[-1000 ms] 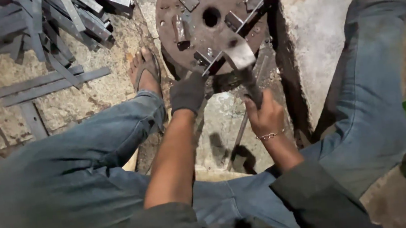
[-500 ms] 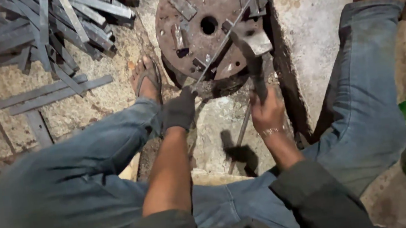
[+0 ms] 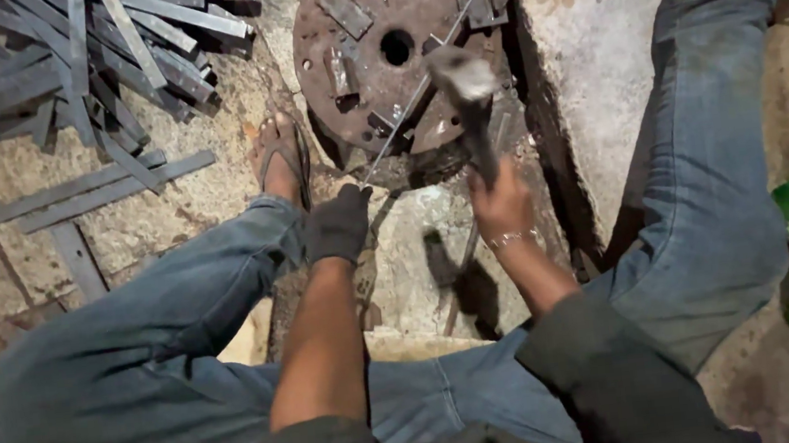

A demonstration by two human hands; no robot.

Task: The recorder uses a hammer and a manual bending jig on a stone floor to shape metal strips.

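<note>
While left hand (image 3: 338, 223) steadies the strip (image 3: 415, 92), the hammer (image 3: 467, 97) has swung leftward.

A thin metal rod (image 3: 415, 87) lies slanted across the rusty round plate (image 3: 373, 19), the blurred hammer (image 3: 469, 96) raised above it.

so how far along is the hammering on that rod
Done: nothing finished shows by the disc. In hand: the gloved left hand holds the thin rod across the rusty disc, and the right hand has the hammer raised over it. Left: a heap of flat metal strips lies at the upper left.
</note>
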